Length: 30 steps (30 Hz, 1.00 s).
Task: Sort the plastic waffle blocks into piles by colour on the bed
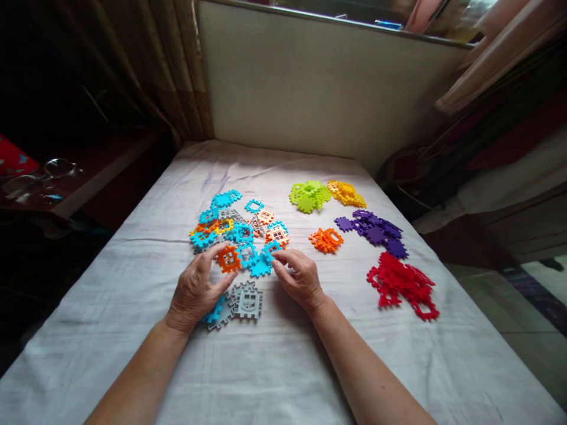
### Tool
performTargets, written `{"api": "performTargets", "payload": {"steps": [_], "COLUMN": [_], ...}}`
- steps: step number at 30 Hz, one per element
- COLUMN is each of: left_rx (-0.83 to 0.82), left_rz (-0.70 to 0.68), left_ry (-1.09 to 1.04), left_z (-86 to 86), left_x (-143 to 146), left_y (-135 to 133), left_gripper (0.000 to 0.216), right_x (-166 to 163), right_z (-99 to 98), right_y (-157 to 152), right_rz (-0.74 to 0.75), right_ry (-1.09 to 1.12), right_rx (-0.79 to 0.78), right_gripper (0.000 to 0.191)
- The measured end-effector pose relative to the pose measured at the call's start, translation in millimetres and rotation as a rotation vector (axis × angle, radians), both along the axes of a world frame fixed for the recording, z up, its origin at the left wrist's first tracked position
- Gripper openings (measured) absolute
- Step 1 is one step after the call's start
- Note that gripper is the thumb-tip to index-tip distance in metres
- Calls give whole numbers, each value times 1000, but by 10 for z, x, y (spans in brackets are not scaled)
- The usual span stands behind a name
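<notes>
My left hand [195, 292] curls its thumb and index finger round the edges of an orange interlocking tile [228, 258] with a window-like cutout. At the right side of a mixed pile, my right hand [302, 278] has its thumb and fingertips closed at the edge of a blue interlocking tile [271, 249]. More blue tiles [260, 267] lie between the two hands. Peach tiles [277, 232] and a few yellow and grey ones are mixed into the pile. Nearer me, grey tiles [248, 301] lie beside blue ones partly hidden by my left hand.
Separate heaps of green [309, 196], yellow [346, 193], orange [326, 240], purple [374, 229] and red tiles [401, 286] lie to the right on the white sheet [301, 366]. A pale panel [310, 82] stands behind the table. Glasses [59, 168] rest on a dark side table.
</notes>
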<state>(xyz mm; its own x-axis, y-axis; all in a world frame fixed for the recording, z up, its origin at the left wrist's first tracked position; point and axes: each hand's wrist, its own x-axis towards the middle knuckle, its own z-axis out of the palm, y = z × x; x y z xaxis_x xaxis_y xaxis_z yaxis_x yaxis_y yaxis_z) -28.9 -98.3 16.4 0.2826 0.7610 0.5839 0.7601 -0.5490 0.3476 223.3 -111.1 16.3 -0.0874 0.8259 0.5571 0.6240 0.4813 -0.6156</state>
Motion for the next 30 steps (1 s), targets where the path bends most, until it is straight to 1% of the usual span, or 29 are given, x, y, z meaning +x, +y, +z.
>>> {"api": "performTargets", "payload": {"steps": [2, 4, 7, 10, 13, 15, 17, 19, 21, 24, 27, 30], "left_rx": [25, 46, 55, 60, 61, 54, 43, 27, 13, -9, -40, -64], "left_rz": [-108, -157, -186, -219, -235, -210, -170, -133, -90, -20, 2, 16], "left_ry": [4, 5, 12, 10, 1, -1, 0, -8, -41, -99, -134, -162], "left_z": [-5, -12, -16, -7, 9, 11, -1, -29, -62, -100, -107, -94], "left_x": [126, 193, 214, 218, 223, 207, 168, 117, 69, 26, 17, 21], "left_y": [-42, -61, -63, -66, -75, -70, -46, -5, 42, 98, 117, 114], "left_gripper": [56, 60, 67, 71, 75, 76, 70, 60, 49, 39, 34, 33], "right_x": [-74, -158, -284, -382, -370, -241, 5, 337, 685, 1080, 1237, 1252], "right_z": [15, 19, 16, 17, 31, 48, 68, 79, 71, 15, -68, -123], "right_y": [-24, -50, -91, -121, -91, -19, 77, 163, 212, 215, 185, 167], "right_rz": [52, 84, 90, 85, 58, -2, -117, -277, -480, -678, -762, -785], "right_ry": [19, 37, 61, 90, 125, 163, 204, 213, 182, 111, 64, -15], "right_rx": [-31, -77, -134, -149, -159, -166, -167, -165, -170, -198, -242, -285], "right_gripper": [17, 17, 17, 18, 20, 22, 25, 31, 36, 40, 41, 37]}}
